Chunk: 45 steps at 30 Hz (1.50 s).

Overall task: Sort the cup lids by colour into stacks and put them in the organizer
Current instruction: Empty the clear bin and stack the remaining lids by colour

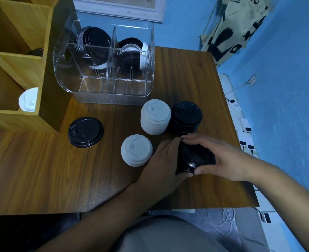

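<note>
A stack of black lids [193, 157] stands near the table's right front, gripped from both sides by my left hand [163, 160] and my right hand [221, 157]. Behind it stand a tall white lid stack [155, 116] and a tall black lid stack [186, 117], side by side. A short white stack [136, 150] sits just left of my left hand. One black lid [85, 131] lies flat further left. The clear organizer [88, 90] at the back holds black lids in two rear compartments and some white lids on edge.
A wooden shelf unit [22, 57] stands at the left with a white lid [29, 100] in a lower cubby. The table's right edge drops to a floor with power strips [244, 128] and white cables [222, 220]. A blue wall lies beyond.
</note>
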{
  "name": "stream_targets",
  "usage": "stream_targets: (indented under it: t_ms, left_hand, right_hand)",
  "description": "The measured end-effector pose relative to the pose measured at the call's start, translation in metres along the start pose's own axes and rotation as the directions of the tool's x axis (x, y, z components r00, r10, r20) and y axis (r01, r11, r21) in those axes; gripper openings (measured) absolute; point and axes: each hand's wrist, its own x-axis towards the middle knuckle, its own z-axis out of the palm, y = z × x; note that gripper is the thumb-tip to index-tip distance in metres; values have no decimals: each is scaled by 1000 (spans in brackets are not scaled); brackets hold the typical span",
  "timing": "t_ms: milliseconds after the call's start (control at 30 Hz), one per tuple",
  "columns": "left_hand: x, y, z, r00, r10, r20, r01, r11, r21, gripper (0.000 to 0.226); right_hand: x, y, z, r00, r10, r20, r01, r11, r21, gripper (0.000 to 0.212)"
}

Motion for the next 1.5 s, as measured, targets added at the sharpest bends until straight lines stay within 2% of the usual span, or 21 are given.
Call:
stream_targets:
  t_ms: [133, 300, 467, 567, 667, 733, 833, 900, 1000, 1100, 1200, 1267, 1367, 1500]
  left_hand:
    - [-3, 1, 1, 999, 47, -26, -46, 999, 28, 85]
    - [-7, 2, -1, 997, 60, -41, -59, 998, 25, 85]
    - [-17, 8, -8, 998, 63, -1, -63, 998, 16, 94]
    - [-28, 16, -24, 997, 64, 38, -65, 998, 4, 92]
    - [-42, 19, -57, 997, 58, 46, -60, 998, 33, 77]
    - [-47, 13, -90, 998, 56, -23, -54, 994, 94, 62]
    - [-48, -18, -142, 979, 1, -205, 58, 958, 280, 51]
    - [-47, -46, -168, 959, -106, -263, 208, 894, 396, 63]
    - [-45, -75, -181, 933, -283, -221, 358, 780, 514, 97]
    - [-44, -84, -181, 922, -335, -192, 386, 767, 513, 102]
    - [-44, -85, -187, 925, -337, -174, 379, 814, 441, 102]
    - [-48, -78, -192, 937, -316, -150, 349, 873, 341, 110]
    - [-54, -56, -193, 973, -217, -79, 230, 943, 239, 118]
    - [-54, -24, -184, 995, -50, 84, 35, 984, 172, 118]
  right_hand:
    - [-5, -4, 13, 990, -13, -144, 6, 999, -48, 79]
    - [-10, -6, 34, 935, 18, -353, -16, 1000, 7, 82]
    - [-17, -8, 35, 919, 51, -390, -34, 998, 48, 86]
    - [-24, -8, 32, 914, 73, -400, -59, 997, 47, 89]
    - [-28, -15, 32, 902, 41, -429, -61, 998, -31, 86]
    - [-27, -26, 34, 887, -5, -461, -47, 994, -102, 79]
    - [-16, -46, 39, 874, -71, -481, -14, 985, -170, 70]
    - [-6, -59, 44, 877, -97, -471, 2, 980, -198, 65]
    - [9, -77, 53, 893, -107, -438, -1, 971, -240, 59]
    - [24, -95, 63, 901, -134, -412, 6, 955, -297, 54]
    - [38, -115, 76, 905, -156, -396, 28, 950, -310, 49]
    - [48, -129, 86, 916, -138, -378, 47, 969, -241, 50]
    - [59, -146, 92, 924, -57, -378, 32, 997, -70, 59]
    - [59, -153, 82, 939, 12, -344, -29, 999, -43, 73]
